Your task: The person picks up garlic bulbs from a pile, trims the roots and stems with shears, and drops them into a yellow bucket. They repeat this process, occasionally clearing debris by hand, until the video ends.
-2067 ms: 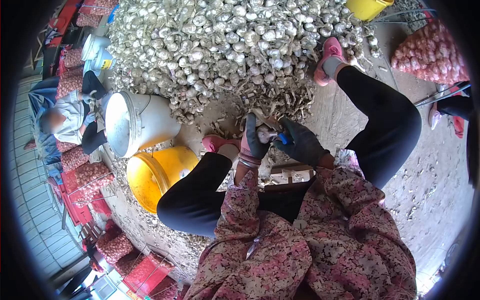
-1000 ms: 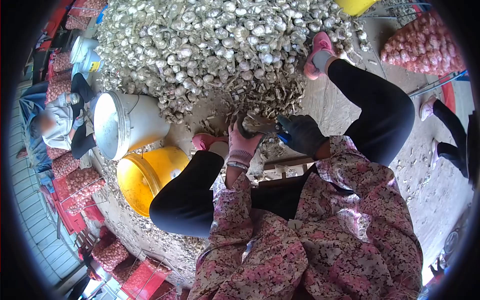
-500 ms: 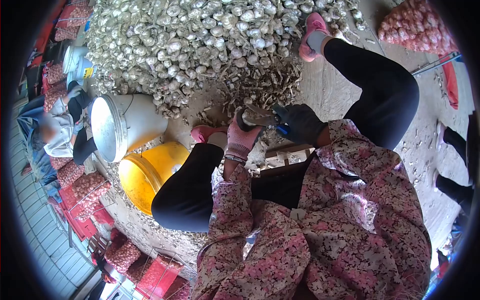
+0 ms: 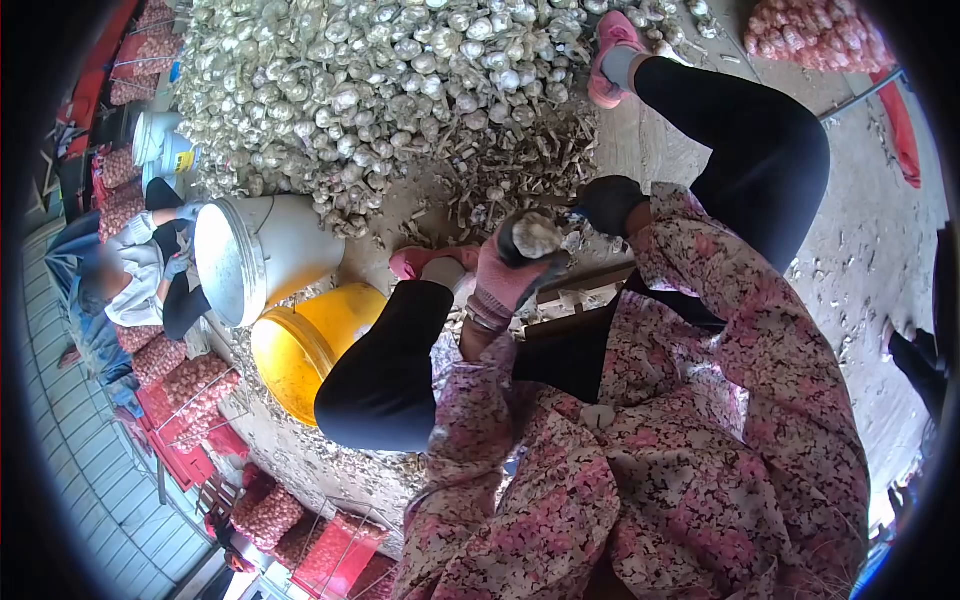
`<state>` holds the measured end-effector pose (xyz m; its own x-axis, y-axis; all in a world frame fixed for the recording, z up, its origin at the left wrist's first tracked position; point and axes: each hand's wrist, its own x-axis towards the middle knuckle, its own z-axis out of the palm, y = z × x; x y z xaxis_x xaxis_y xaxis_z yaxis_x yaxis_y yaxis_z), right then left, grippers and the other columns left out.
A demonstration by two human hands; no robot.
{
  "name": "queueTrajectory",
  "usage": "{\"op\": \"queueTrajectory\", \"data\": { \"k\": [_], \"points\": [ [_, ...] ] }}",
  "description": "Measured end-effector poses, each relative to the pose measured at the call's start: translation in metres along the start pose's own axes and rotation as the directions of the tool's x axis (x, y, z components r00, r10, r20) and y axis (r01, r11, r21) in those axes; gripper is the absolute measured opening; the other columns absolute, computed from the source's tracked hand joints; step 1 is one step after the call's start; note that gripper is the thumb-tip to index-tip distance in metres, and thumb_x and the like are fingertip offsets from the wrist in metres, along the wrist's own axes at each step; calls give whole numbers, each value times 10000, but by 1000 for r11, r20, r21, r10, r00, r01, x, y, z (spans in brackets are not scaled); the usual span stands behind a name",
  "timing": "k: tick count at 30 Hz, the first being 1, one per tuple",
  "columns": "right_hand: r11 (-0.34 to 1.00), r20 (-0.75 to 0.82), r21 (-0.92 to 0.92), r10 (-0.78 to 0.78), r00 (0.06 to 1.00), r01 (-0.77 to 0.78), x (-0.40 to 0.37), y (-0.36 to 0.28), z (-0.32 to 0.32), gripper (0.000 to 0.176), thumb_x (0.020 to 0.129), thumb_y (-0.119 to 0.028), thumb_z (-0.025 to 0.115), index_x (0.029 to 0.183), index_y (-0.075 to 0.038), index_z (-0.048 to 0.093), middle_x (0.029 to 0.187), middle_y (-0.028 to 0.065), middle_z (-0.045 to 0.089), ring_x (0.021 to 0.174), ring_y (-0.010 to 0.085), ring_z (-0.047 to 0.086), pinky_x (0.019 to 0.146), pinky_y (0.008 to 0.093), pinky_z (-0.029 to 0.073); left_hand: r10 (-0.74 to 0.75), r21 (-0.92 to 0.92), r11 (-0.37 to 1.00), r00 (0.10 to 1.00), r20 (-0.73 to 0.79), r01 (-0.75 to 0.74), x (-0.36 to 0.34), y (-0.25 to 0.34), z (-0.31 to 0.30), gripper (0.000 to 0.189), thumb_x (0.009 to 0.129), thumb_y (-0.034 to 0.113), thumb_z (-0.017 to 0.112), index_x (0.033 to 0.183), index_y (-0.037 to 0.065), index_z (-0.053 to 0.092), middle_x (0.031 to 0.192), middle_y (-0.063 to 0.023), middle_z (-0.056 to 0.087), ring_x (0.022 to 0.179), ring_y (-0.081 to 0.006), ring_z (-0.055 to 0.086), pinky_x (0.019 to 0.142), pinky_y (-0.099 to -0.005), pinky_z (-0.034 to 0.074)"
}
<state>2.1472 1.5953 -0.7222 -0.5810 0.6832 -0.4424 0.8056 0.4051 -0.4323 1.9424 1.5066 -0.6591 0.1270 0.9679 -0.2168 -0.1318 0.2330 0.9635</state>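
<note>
Gripping garlic bulb (image 4: 536, 235): left hand (image 4: 508, 272); right hand (image 4: 610, 203) apart.

Narrow room between the knees, with open ground only on the right.
The left hand (image 4: 505, 278), closed about a garlic bulb (image 4: 536, 236), and the right hand (image 4: 608, 203) are in a small gap. The left leg (image 4: 385, 370) closes it on the left and the right leg (image 4: 750, 150) on the right, while the garlic pile (image 4: 400, 80) and its cut stems (image 4: 520, 175) block the far side. Left of the left leg, the yellow bucket (image 4: 300, 355) and white bucket (image 4: 270, 250) stand close together, leaving no passage. The bare ground (image 4: 865, 240) further right is free.
</note>
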Motion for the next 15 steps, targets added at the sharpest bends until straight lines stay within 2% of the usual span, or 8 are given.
{"op": "queueTrajectory", "data": {
  "k": [2,3,9,10,11,12,14,15],
  "points": [
    [999,-58,27,39,998,-38,6,6,11,256,842,-323,583,886,-77,640,791,155,662,744,341,651,690,473,499,146,-68,986,986,-78,-151,3,-12,-11,601,710,-98,703,1257,19,482,1150,-98,606,1040,-186,608,890,-321,517],
    [1000,-59,17,26,998,-25,5,2,9,256,842,-323,583,886,-77,640,791,155,662,744,341,651,690,473,499,112,-391,910,989,-94,-140,5,-21,-24,577,723,-113,672,1253,23,487,1140,-93,609,1027,-187,609,880,-333,520],
    [868,-82,492,121,989,-65,3,-15,13,360,804,-382,647,932,-45,627,760,152,644,702,299,640,689,440,490,135,-60,981,869,-476,-185,-44,-17,-123,445,812,132,635,1229,45,506,1026,-84,613,908,-199,626,770,-322,548],
    [872,-78,486,110,991,-59,7,-13,17,360,804,-382,647,932,-45,627,760,152,644,702,299,640,689,440,490,175,-281,858,759,-627,-430,-40,41,-89,368,851,167,619,1192,49,544,959,-57,612,832,-179,618,698,-304,544],
    [733,3,666,177,984,-134,12,-11,21,348,820,-368,658,934,-42,621,724,114,621,653,243,615,639,403,492,154,-236,879,717,-680,-413,-66,39,-131,352,899,189,575,1198,11,529,1088,-66,577,931,-178,574,854,-366,492],
    [552,98,807,227,969,-211,17,-11,24,336,836,-354,668,936,-38,614,688,75,597,604,187,591,589,367,494,193,110,961,331,-924,-254,-67,70,-132,333,891,253,612,1122,16,573,977,-57,611,901,-172,584,836,-344,493],
    [363,174,897,230,957,-251,19,-20,5,299,860,-326,661,934,-41,604,676,41,567,586,143,553,550,325,481,165,-192,279,244,-956,-941,-93,92,-170,292,777,228,742,971,41,630,701,-30,598,863,-222,616,921,-355,469],
    [153,247,946,226,942,-285,20,-25,-4,264,884,-297,653,932,-45,595,665,7,537,568,100,516,510,283,468,150,-205,155,228,-962,-967,-99,97,-177,354,725,213,775,986,27,626,751,-35,615,889,-233,618,965,-379,451]
  ]
}}
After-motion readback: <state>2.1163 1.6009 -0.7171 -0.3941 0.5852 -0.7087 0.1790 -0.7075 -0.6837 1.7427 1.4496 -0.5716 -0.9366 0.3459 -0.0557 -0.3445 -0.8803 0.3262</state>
